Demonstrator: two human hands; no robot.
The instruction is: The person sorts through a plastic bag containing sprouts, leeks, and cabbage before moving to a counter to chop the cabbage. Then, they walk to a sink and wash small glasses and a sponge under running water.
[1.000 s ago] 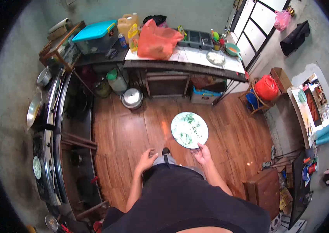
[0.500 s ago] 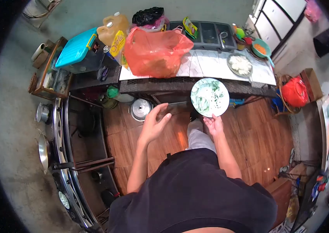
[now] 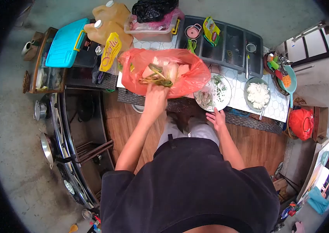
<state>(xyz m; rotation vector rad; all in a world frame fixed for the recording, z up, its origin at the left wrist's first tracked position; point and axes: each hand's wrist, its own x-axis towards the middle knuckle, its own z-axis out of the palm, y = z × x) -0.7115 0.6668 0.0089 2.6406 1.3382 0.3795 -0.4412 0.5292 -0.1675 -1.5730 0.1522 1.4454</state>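
Observation:
My left hand point(image 3: 157, 99) is closed at the front edge of the red plastic bag point(image 3: 185, 83), its fingers pressed together and partly hidden. The bag gapes open on the counter, showing pale pieces and green-brown stalks point(image 3: 157, 75) just beyond my fingers. My right hand point(image 3: 216, 118) grips the near rim of a white plate point(image 3: 222, 100) with green leaf patterns and small green bits on it. The plate is at the counter's front edge, right of the bag and touching or nearly touching it.
A bowl of white food point(image 3: 258, 95) and a green pan with orange bits point(image 3: 287, 81) stand to the right. Behind are a grey divided tray point(image 3: 232, 48), a plastic tub point(image 3: 150, 34) and jugs point(image 3: 112, 25). A teal-lidded box point(image 3: 65, 42) stands left.
The view has moved closer to the counter. My left hand went from open in the air to closed at the bag, which now gapes open. The plate has moved forward beside the bag.

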